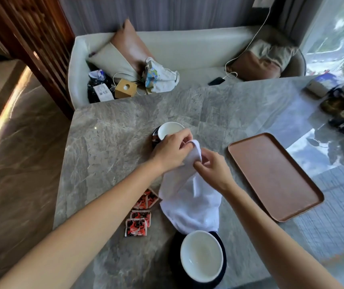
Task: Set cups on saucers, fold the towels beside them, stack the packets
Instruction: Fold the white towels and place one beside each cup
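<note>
Both hands hold one white towel (190, 201) above the grey marble table (108, 147). My left hand (172, 151) pinches its top edge and my right hand (212, 166) pinches the edge beside it; the cloth hangs down to the table. A white cup (201, 255) sits on a dark saucer (174, 257) at the near edge. A second white cup (170, 129) stands on a dark saucer (155, 135) just beyond my left hand. Several red-and-black packets (140, 215) lie loose left of the towel.
A brown rectangular tray (275, 178) lies to the right. Dark jars and a box (342, 113) crowd the table's far right corner. Behind the table a white sofa (187, 51) holds cushions, bags, a wooden box, a phone and a cable.
</note>
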{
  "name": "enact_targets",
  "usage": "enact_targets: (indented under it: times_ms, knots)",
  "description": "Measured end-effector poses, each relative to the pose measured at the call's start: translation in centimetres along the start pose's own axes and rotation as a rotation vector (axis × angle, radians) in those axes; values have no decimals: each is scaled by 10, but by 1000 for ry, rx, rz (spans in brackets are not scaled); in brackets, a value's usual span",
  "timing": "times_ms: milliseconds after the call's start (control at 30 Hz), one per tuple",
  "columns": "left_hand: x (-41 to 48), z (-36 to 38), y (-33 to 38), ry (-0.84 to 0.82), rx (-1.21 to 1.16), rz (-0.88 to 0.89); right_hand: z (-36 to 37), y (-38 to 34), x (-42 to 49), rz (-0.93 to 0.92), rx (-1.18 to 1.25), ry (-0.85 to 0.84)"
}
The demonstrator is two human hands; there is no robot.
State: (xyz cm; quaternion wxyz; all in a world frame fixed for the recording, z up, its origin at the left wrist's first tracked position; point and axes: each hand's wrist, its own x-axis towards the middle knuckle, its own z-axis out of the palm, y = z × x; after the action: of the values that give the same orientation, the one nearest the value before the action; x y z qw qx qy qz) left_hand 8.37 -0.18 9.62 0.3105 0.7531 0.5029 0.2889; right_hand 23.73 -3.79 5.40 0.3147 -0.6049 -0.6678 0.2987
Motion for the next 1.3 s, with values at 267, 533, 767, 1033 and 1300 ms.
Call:
enact_targets:
  times_ms: [267, 533, 767, 1033, 1300]
  knots:
    - [7, -45, 26, 253, -197, 73, -73, -5, 11, -24, 77, 327]
    - [1, -97, 29, 405, -599, -68, -135, -32, 27, -197, -44, 305]
    - [-25, -143, 8, 405, -676, -149, -139, -58, 50, -151, -163, 30]
    - [-60, -211, -32, 801, -596, -277, -71, -112, 98, -147, 179, -142]
    - [-109, -254, -49, 743, -436, -301, -13, -135, 126, 33, 715, -361]
